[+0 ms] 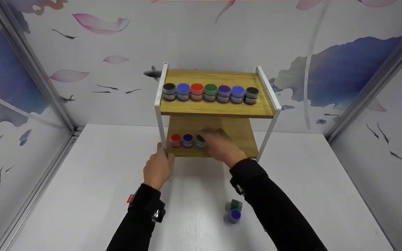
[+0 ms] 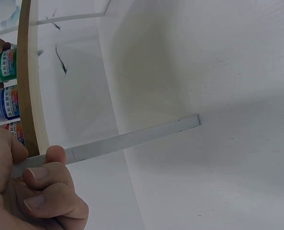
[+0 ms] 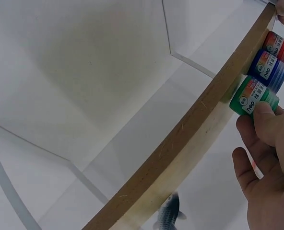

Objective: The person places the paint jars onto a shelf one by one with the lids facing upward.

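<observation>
Green paint jar [image 1: 200, 141] is pinched by the right hand [image 1: 221, 146] on the lower shelf [image 1: 243, 144] of the wooden two-tier rack [image 1: 218, 108], third in a row just beside a blue jar [image 1: 187, 139] and a red jar [image 1: 175, 139]. In the right wrist view the fingers [image 3: 269, 122] are seen curled onto the green jar's lid side, jar resting at the shelf's front edge. Left hand [image 1: 157, 166] is wrapped round the rack's white front-left leg [image 2: 132, 140] near the lower shelf corner, thumb and fingers closed on it. Top shelf is filled with a row of seven jars [image 1: 210, 92], black at both ends. On the white desk [image 1: 92, 195], near the right forearm, a green jar [image 1: 236, 204] and a purple jar [image 1: 235, 215] are touching each other, well apart from the rack.
</observation>
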A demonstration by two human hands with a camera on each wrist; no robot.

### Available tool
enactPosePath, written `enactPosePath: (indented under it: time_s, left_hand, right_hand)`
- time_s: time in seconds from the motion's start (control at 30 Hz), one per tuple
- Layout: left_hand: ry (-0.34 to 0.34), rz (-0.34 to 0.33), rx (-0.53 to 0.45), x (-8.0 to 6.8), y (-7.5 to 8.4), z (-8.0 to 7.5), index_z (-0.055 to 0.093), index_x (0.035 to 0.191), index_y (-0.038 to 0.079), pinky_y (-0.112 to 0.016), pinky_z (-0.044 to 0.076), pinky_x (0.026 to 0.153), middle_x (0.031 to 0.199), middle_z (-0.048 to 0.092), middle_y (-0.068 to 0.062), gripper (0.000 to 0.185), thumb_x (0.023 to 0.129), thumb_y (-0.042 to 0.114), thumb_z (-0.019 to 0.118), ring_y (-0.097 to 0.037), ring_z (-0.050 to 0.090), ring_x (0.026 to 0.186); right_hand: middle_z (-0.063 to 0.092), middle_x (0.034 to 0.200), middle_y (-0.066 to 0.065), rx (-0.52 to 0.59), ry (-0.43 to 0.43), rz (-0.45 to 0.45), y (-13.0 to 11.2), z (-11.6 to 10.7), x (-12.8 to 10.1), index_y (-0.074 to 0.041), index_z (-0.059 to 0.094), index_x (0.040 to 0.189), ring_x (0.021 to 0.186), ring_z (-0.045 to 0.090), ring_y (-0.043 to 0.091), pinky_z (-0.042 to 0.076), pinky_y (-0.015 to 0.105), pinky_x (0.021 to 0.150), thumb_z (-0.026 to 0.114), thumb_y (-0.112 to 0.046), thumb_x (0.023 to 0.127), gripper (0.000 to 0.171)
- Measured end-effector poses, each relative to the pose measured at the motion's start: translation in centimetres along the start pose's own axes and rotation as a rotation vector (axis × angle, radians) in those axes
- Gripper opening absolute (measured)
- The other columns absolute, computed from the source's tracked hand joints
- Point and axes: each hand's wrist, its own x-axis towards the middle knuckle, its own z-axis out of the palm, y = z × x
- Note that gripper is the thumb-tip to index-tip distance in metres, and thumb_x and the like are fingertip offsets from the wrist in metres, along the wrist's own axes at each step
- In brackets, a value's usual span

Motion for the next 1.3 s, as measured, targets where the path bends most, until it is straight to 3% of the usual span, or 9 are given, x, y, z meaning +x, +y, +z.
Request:
enactPosePath:
  time_s: [0.17,0.4,0.83,1.1,1.3]
  left_hand:
    - [-0.001,0.008,-0.002,0.0,-0.1,0.1,0.025,0.149,-0.009,-0.029,0.042,0.051,0.095,0.067,-0.016,0.063,0.1,0.028,0.04,-0.02,0.056,0.062]
    - [0.025,0.024,0.005,0.0,-0.2,0.1,0.031,0.146,-0.009,-0.029,0.036,0.045,0.074,0.06,-0.008,0.061,0.097,0.027,0.04,-0.018,0.05,0.055]
    - [0.012,0.006,0.01,0.1,-0.1,0.1,0.037,0.141,-0.005,-0.03,0.037,0.049,0.078,0.058,-0.007,0.054,0.099,0.029,0.04,-0.019,0.051,0.06]
    - [-0.013,0.01,0.013,0.0,-0.1,0.0,0.025,0.149,-0.008,-0.03,0.04,0.051,0.089,0.064,-0.012,0.063,0.099,0.029,0.039,-0.02,0.055,0.063]
    - [-0.003,0.027,0.003,0.0,-0.1,0.0,0.026,0.148,-0.009,-0.029,0.038,0.047,0.081,0.062,-0.01,0.063,0.098,0.027,0.04,-0.019,0.053,0.059]
  right_hand:
    - [0.058,0.132,0.01,0.006,-0.021,0.008,0.1,0.2,0.1,-0.009,0.053,0.135,0.124,0.055,0.025,0.041,0.046,0.108,0.06,-0.005,0.093,0.042]
    - [0.056,0.137,0.009,0.059,-0.031,0.016,0.0,0.4,0.2,-0.015,0.05,0.141,0.129,0.052,0.025,0.037,0.046,0.111,0.055,-0.002,0.096,0.047]
    - [0.05,0.144,0.006,0.044,-0.004,0.007,-0.5,0.4,-0.3,-0.017,0.047,0.144,0.133,0.048,0.021,0.039,0.039,0.112,0.052,0.0,0.097,0.05]
    - [0.047,0.147,0.008,0.05,0.065,0.015,-0.1,0.1,-1.2,-0.013,0.044,0.144,0.134,0.048,0.022,0.041,0.039,0.11,0.055,-0.006,0.098,0.048]
    - [0.051,0.14,0.009,0.064,0.15,-0.03,0.5,-0.1,-2.5,-0.011,0.049,0.14,0.129,0.05,0.023,0.046,0.045,0.104,0.057,-0.002,0.096,0.046]
